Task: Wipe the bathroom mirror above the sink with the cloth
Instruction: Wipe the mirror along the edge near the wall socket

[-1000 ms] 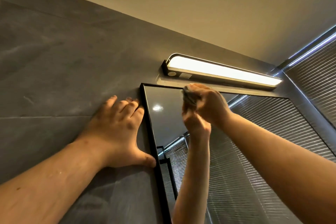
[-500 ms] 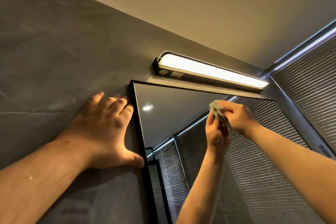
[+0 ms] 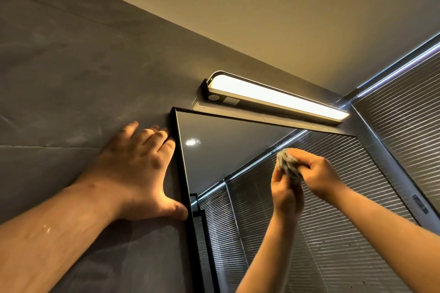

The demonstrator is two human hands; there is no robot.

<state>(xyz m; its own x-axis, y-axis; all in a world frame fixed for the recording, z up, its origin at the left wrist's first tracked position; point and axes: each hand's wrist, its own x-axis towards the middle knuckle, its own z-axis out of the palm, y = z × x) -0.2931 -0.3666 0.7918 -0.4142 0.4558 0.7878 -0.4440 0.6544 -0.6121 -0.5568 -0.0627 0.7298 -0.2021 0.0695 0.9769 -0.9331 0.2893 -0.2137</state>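
Right hand (image 3: 319, 175) clamped on bunched grey cloth (image 3: 288, 164), pressed against black-framed rectangular mirror (image 3: 214, 150) near its top edge; left hand (image 3: 135, 169) flat, fingers apart, on grey wall (image 3: 71, 78) touching the mirror's left edge

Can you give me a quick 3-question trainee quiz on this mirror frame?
1. True or false: the left hand holds the cloth.
2. Where is the light bar? A) above the mirror B) below it C) on the ceiling
3. What does the left hand rest on?

Key: 1 false, the right hand grips it; 2 A; 3 the grey wall, beside the mirror's frame.
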